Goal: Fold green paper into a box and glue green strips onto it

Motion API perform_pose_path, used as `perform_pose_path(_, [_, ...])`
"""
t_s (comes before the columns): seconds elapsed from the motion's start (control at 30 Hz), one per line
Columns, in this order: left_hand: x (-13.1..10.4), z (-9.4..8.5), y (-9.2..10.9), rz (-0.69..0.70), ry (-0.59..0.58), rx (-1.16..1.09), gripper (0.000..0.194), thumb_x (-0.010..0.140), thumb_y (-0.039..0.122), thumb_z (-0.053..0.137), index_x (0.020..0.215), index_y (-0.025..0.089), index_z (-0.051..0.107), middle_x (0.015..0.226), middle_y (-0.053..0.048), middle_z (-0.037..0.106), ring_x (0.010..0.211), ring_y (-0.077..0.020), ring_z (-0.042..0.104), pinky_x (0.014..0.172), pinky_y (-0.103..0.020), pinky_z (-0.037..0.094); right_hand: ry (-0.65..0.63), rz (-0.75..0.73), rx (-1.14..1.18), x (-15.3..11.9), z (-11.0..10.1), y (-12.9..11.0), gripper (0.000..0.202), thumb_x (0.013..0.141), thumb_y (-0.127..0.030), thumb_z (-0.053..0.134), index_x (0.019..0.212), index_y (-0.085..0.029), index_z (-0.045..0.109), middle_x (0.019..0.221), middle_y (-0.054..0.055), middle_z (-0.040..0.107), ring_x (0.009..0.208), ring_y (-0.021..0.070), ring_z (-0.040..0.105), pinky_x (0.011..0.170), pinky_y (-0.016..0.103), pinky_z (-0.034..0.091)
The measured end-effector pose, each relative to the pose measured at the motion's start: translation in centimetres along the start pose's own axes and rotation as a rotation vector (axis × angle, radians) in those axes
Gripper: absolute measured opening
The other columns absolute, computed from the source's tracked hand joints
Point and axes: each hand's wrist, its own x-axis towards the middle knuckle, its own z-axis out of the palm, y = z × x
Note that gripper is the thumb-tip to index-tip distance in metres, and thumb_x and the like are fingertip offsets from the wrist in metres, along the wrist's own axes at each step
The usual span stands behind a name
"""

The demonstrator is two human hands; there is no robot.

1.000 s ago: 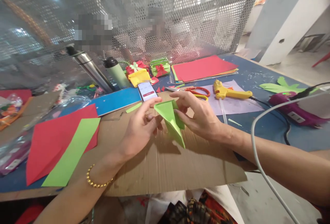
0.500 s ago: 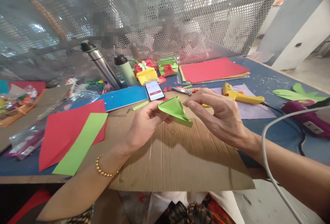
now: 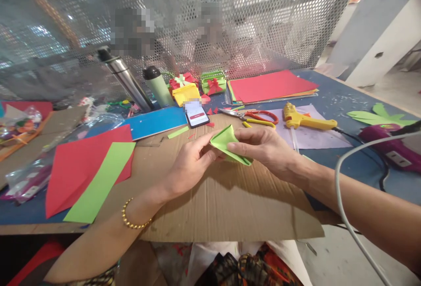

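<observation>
Your right hand (image 3: 263,146) again pinches the folded green paper (image 3: 224,138) your left hand (image 3: 192,159) grips, steadying both ends above cardboard (image 3: 230,211) crossing the desk's (image 3: 330,104) front edge.

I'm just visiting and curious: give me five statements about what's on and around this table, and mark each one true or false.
1. The left hand and the right hand both hold the folded green piece. True.
2. The yellow glue gun lies on the bare blue tabletop. False: it lies on a pale purple sheet.
3. The silver bottle is to the left of the pale green bottle. True.
4. The long green strip lies underneath the large red sheet. False: it lies partly on top of it.
5. The gold-coloured bead bracelet is worn on the right arm. False: it is on the left arm.
</observation>
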Motion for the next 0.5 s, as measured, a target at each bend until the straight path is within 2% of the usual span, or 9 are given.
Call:
perform_pose_path(0.13, [-0.1, -0.05, 0.27, 0.011, -0.019, 0.096, 0.046, 0.1, 0.05, 0.061, 0.129, 0.017, 0.073, 0.106, -0.009, 0.08, 0.089, -0.0216, 0.075, 0.078, -0.03, 0.063, 0.028, 0.063, 0.092, -0.42, 0.59, -0.23, 0.039, 0.065, -0.05, 0.09, 0.077, -0.017, 0.075, 0.071, -0.001, 0.061, 0.066, 0.0111, 0.051, 0.062, 0.027, 0.042])
perform_pose_path(0.27, [-0.11, -0.13, 0.27, 0.046, -0.008, 0.177, 0.04, 0.101, 0.046, 0.06, 0.125, 0.017, 0.074, 0.106, -0.008, 0.081, 0.094, -0.0216, 0.075, 0.078, -0.029, 0.061, 0.043, 0.12, 0.12, -0.61, 0.89, -0.39, 0.036, 0.063, -0.046, 0.09, 0.08, -0.017, 0.075, 0.073, -0.001, 0.063, 0.067, 0.0114, 0.052, 0.062, 0.027, 0.042])
perform_pose_path(0.5, [-0.15, -0.06, 0.29, 0.123, -0.001, 0.241, 0.036, 0.104, 0.043, 0.055, 0.116, 0.016, 0.076, 0.097, -0.006, 0.08, 0.085, -0.0188, 0.072, 0.073, -0.027, 0.056, 0.04, 0.192, 0.16, -0.58, 0.84, -0.61, 0.028, 0.064, -0.039, 0.087, 0.075, -0.017, 0.073, 0.069, -0.002, 0.062, 0.062, 0.0094, 0.049, 0.059, 0.026, 0.037])
